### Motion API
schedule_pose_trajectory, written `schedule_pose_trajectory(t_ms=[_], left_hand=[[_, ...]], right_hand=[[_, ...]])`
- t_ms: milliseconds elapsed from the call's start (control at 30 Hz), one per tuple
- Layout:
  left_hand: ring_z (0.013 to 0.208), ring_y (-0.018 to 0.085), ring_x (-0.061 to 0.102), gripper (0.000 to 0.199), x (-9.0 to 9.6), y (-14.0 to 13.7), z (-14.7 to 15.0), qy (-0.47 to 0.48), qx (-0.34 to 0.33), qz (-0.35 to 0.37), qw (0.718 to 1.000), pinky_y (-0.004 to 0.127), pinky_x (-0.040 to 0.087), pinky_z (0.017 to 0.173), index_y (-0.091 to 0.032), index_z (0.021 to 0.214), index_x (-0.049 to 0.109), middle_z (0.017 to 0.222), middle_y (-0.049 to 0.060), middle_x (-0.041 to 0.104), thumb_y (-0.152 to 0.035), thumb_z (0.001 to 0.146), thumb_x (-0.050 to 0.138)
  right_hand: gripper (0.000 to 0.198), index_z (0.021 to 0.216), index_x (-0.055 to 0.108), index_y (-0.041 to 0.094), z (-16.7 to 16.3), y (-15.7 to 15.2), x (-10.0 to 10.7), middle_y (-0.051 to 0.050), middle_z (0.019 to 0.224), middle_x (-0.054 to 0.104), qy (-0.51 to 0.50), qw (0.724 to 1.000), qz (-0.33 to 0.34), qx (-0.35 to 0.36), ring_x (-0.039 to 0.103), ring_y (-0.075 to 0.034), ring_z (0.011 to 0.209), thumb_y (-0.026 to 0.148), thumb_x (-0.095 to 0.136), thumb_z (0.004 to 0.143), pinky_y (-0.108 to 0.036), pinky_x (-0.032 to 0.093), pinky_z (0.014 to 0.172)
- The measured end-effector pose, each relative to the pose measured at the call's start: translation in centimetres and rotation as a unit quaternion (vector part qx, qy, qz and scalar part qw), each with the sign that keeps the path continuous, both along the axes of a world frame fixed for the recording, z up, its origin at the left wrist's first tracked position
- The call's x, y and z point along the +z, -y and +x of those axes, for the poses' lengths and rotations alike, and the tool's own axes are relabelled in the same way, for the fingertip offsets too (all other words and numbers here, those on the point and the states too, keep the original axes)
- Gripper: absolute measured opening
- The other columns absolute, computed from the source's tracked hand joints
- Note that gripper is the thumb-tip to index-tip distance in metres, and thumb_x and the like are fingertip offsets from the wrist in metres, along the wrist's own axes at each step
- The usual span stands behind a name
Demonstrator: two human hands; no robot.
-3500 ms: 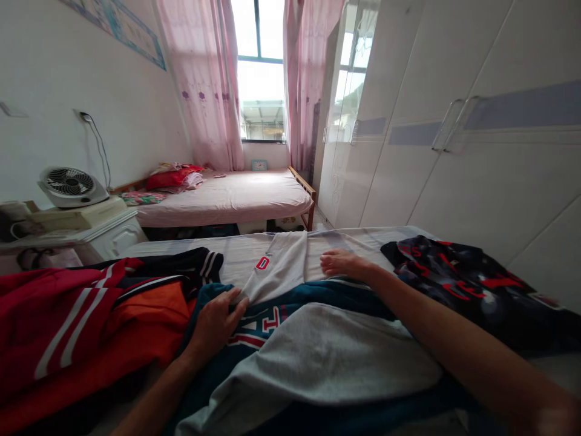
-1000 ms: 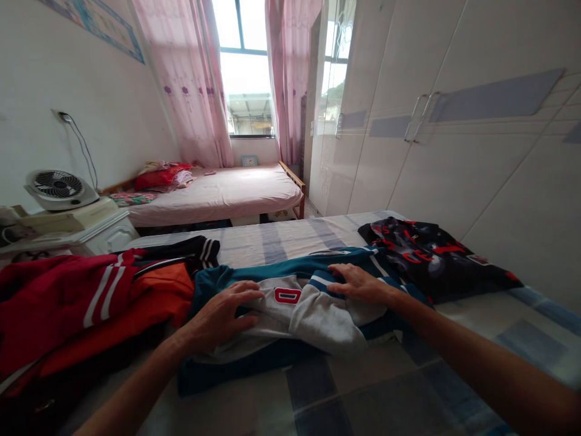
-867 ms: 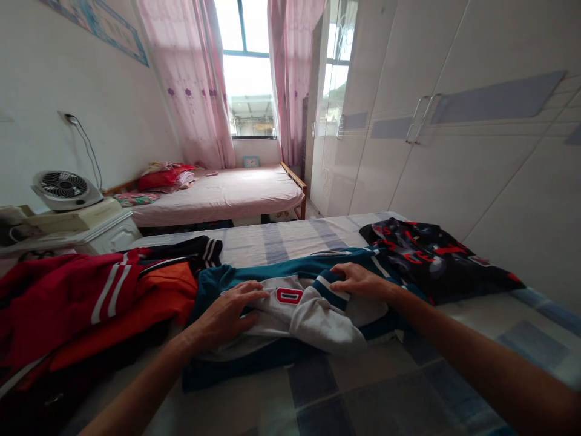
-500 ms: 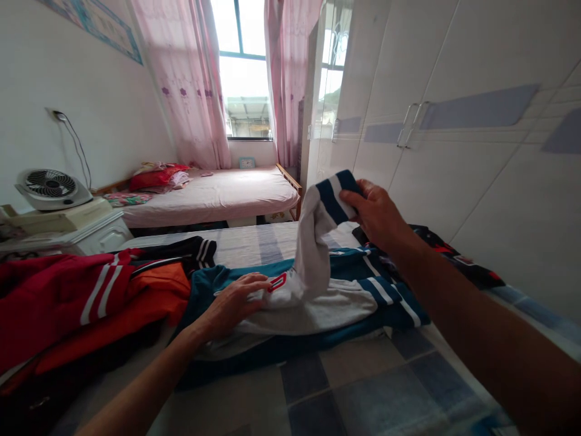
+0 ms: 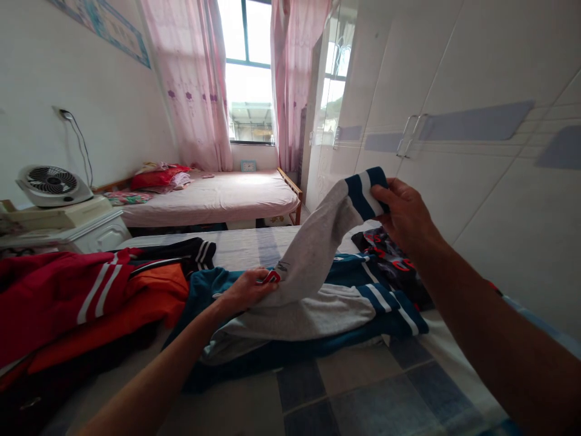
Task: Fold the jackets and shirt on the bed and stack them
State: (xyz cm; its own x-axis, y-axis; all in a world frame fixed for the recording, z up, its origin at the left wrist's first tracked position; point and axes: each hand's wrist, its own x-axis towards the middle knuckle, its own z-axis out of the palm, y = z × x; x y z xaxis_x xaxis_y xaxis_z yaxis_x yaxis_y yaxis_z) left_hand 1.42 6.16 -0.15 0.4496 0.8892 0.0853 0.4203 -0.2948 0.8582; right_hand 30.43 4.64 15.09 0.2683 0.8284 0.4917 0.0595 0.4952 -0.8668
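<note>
Grey sweatpants (image 5: 313,254) with dark teal and white striped cuffs lie partly on a teal garment (image 5: 290,357) on the checked bed. My right hand (image 5: 403,209) grips one striped cuff, thumb on top, and holds that leg up off the pile, stretched at a slant. Near the red logo at the upper part of the leg, my left hand (image 5: 252,290) is closed on the grey cloth. The second grey leg rests flat beneath, its cuff pointing right. The left fingertips are partly hidden by the fabric.
To the left lie a red garment (image 5: 59,290) with white stripes and an orange one (image 5: 158,297). A dark patterned garment (image 5: 390,254) sits at the right near the white wardrobe (image 5: 481,181). Beyond are a pink-sheeted bed (image 5: 227,194) and a fan (image 5: 54,184).
My right hand has moved right with the cuff, and the raised leg has straightened from a bent upright shape. My left hand has gone from lying on the cloth to gripping it by the logo.
</note>
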Motion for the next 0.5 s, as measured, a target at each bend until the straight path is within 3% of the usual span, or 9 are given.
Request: schedule_pose_trajectory(t_ms=[100, 200, 300, 367, 433, 500], left_hand=[[0.073, 0.017, 0.06, 0.04, 1.6, 0.2, -1.2, 0.051, -0.017, -0.054, 0.997, 0.027, 0.047, 0.065, -0.014, 0.096, 0.062, 0.085, 0.004, 0.065, -0.049, 0.078, 0.055], [0.067, 0.016, 0.058, 0.047, 1.8, 0.1, -2.6, 0.069, -0.013, -0.107, 0.992, 0.025, 0.044, 0.058, -0.014, 0.103, 0.059, 0.083, 0.004, 0.065, -0.053, 0.079, 0.05], [0.06, 0.015, 0.053, 0.046, 0.3, -0.4, -2.9, -0.039, 0.023, -0.042, 0.998, 0.024, 0.038, 0.053, -0.013, 0.087, 0.064, 0.069, 0.002, 0.062, -0.055, 0.077, 0.049], [0.06, 0.015, 0.052, 0.042, -0.7, -0.9, -2.6, -0.088, 0.045, 0.007, 0.995, 0.024, 0.036, 0.054, -0.013, 0.078, 0.066, 0.065, 0.001, 0.06, -0.053, 0.075, 0.052], [0.063, 0.015, 0.053, 0.039, -1.2, -1.1, -2.3, -0.099, 0.063, 0.028, 0.993, 0.024, 0.036, 0.057, -0.013, 0.077, 0.067, 0.067, 0.001, 0.062, -0.05, 0.074, 0.054], [0.066, 0.016, 0.054, 0.038, -1.1, -1.1, -2.1, -0.11, 0.077, 0.049, 0.99, 0.024, 0.037, 0.058, -0.014, 0.08, 0.067, 0.07, 0.001, 0.063, -0.049, 0.076, 0.051]], right_hand=[[0.016, 0.092, 0.057, 0.019, 1.6, -0.5, -0.1, 0.002, 0.072, 0.062, 0.004, 0.999, 0.01, -0.032, 0.062, -0.013, 0.065, 0.023, 0.059, 0.076, -0.028, 0.056, 0.059], [0.021, 0.092, 0.059, 0.02, 4.7, -1.4, -3.7, 0.001, 0.077, 0.065, 0.032, 0.996, -0.039, -0.073, 0.063, -0.014, 0.066, 0.027, 0.063, 0.073, -0.028, 0.055, 0.06], [0.026, 0.098, 0.062, 0.021, 7.4, -2.0, -10.0, -0.003, 0.091, 0.068, 0.153, 0.966, -0.195, -0.079, 0.064, -0.015, 0.072, 0.034, 0.059, 0.076, -0.027, 0.054, 0.062], [0.021, 0.086, 0.065, 0.016, 8.6, -2.2, -13.8, -0.006, 0.082, 0.069, 0.194, 0.943, -0.259, -0.078, 0.064, -0.018, 0.067, 0.027, 0.064, 0.068, -0.03, 0.053, 0.058], [0.013, 0.076, 0.065, 0.014, 9.2, -2.3, -16.1, -0.007, 0.076, 0.069, 0.219, 0.931, -0.281, -0.08, 0.064, -0.019, 0.068, 0.022, 0.065, 0.065, -0.031, 0.053, 0.063], [0.016, 0.081, 0.065, 0.014, 9.5, -2.5, -16.8, -0.008, 0.081, 0.07, 0.227, 0.928, -0.281, -0.087, 0.065, -0.019, 0.071, 0.024, 0.062, 0.069, -0.029, 0.053, 0.065]])
